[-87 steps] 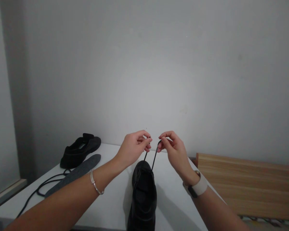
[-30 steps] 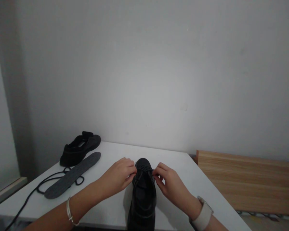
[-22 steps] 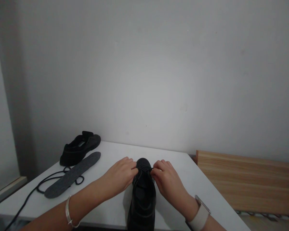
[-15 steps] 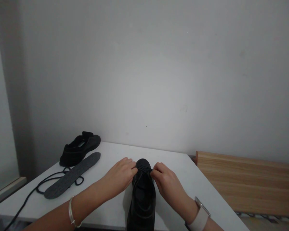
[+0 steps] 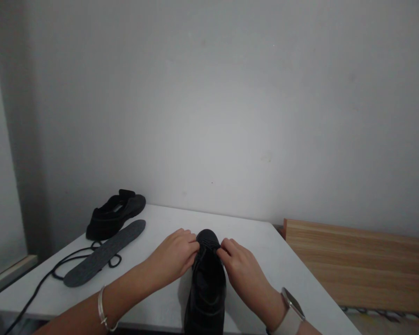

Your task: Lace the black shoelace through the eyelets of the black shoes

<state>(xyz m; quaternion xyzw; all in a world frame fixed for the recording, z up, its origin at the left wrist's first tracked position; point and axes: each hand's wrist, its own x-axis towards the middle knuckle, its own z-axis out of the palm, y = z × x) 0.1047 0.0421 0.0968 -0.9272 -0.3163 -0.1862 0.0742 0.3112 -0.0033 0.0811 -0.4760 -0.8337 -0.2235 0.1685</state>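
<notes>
A black shoe (image 5: 206,291) stands on the white table (image 5: 167,307) in front of me, its toe pointing away and its opening facing me. At the left of its lacing, my left hand (image 5: 176,255) is closed, fingertips pinching the dark shoelace. My right hand (image 5: 242,267) pinches the lace on the opposite side, its fingertips close against the shoe. Dark lace on dark shoe makes the exact grip hard to see. The heel end runs out of the bottom of the view.
A second black shoe (image 5: 113,216) sits at the table's back left, its tongue raised. A grey insole (image 5: 104,256) lies before it across a loose black lace (image 5: 50,271), which trails over the front edge. A wooden board (image 5: 356,265) is beyond the table's right side.
My right hand has shifted slightly left, closer to the shoe. The lacing between my hands looks less spread; my left hand is almost unmoved.
</notes>
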